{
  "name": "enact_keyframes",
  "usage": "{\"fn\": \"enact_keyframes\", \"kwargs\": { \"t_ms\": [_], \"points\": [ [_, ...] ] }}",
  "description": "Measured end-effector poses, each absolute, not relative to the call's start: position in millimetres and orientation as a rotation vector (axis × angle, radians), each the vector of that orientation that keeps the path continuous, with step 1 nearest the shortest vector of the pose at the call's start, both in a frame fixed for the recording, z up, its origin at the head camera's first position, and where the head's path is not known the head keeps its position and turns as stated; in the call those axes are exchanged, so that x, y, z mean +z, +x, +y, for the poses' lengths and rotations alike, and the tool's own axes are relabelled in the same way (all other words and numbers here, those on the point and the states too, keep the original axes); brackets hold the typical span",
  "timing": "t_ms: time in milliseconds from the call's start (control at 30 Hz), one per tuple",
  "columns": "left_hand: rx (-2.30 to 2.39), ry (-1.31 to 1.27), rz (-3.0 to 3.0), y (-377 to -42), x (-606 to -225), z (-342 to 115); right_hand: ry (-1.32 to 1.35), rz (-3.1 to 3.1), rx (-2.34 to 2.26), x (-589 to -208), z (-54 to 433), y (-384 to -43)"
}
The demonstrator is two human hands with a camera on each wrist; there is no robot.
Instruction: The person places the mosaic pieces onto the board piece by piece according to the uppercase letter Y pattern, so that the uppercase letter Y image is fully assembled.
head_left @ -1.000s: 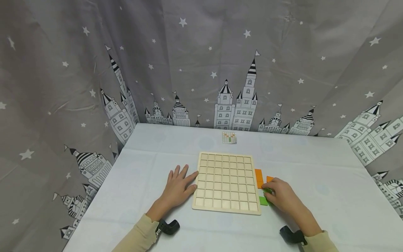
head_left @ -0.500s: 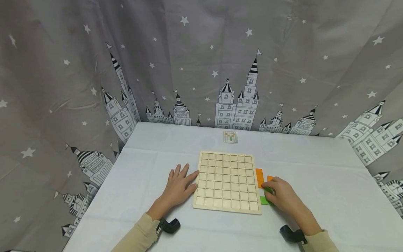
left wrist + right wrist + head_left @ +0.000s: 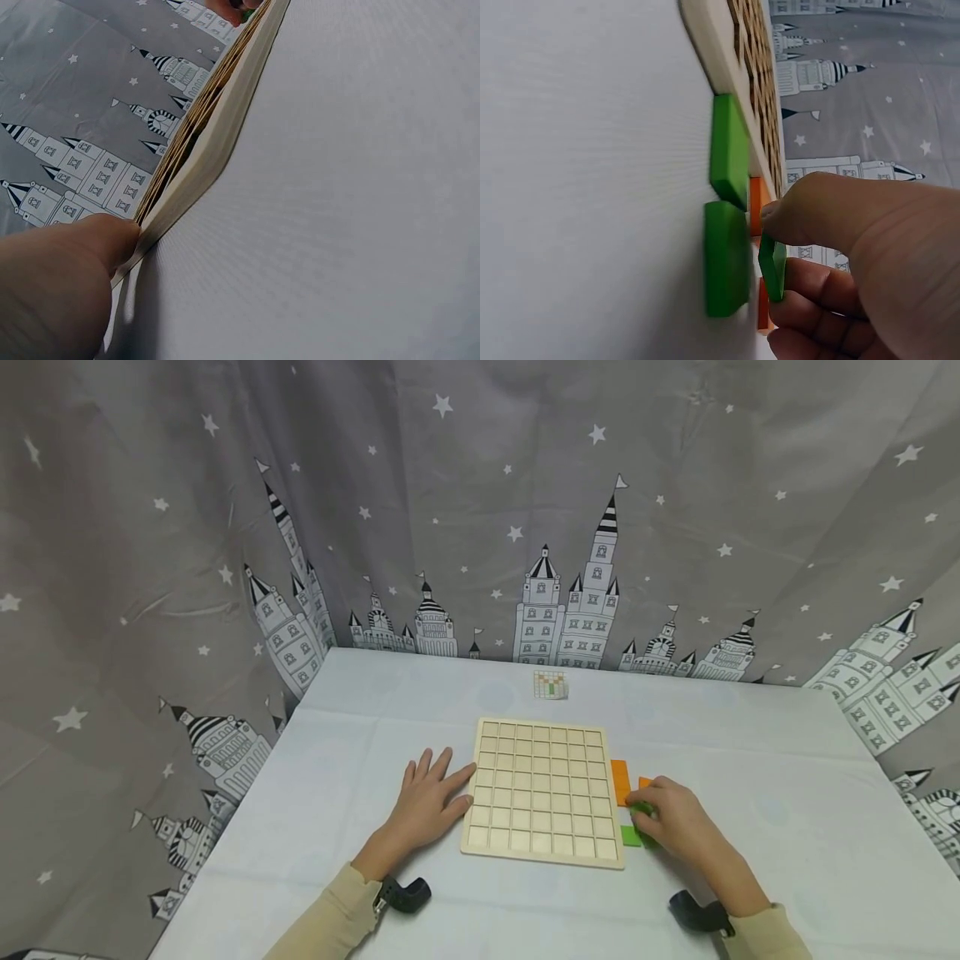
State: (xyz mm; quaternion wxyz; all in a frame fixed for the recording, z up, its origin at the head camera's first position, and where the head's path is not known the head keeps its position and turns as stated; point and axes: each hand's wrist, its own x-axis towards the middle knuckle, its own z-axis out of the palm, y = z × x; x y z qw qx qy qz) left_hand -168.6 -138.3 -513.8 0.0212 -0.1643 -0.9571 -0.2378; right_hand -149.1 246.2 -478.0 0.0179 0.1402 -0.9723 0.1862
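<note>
A pale wooden grid board point(image 3: 543, 791) with square cells lies flat on the white cloth. My left hand point(image 3: 422, 807) rests at its left edge, fingers spread and fairly straight; in the left wrist view the thumb point(image 3: 112, 234) touches the rim. Beside the board's right edge, my right hand point(image 3: 678, 821) pinches a green square tile point(image 3: 775, 268) between thumb and fingers, just off the cloth. Two more green tiles lie near it, one against the board point(image 3: 729, 148) and one closer to the hand point(image 3: 727, 259). Orange tiles point(image 3: 620, 782) lie along the board; another orange tile point(image 3: 645, 782) is partly hidden.
A small printed card point(image 3: 551, 685) with a coloured grid pattern lies beyond the board. A grey curtain point(image 3: 450, 510) with castles and stars hangs behind and at the sides of the table. Black devices are strapped to both wrists.
The green tile in my right hand now shows more of its face, and that hand has shifted very slightly. My left hand stays at the board. The head view tilts a little.
</note>
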Motion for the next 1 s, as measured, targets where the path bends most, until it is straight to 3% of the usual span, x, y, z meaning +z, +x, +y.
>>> {"fn": "enact_keyframes", "kwargs": {
  "t_ms": [767, 1000],
  "points": [
    [-0.765, -0.511, -2.981, -169, -517, -140, 0.623, -2.945, 0.646, -461, 218, -169],
    [-0.772, -0.517, -2.970, -169, -516, -141, 0.789, -2.859, 0.665, -459, 203, -175]
  ]
}}
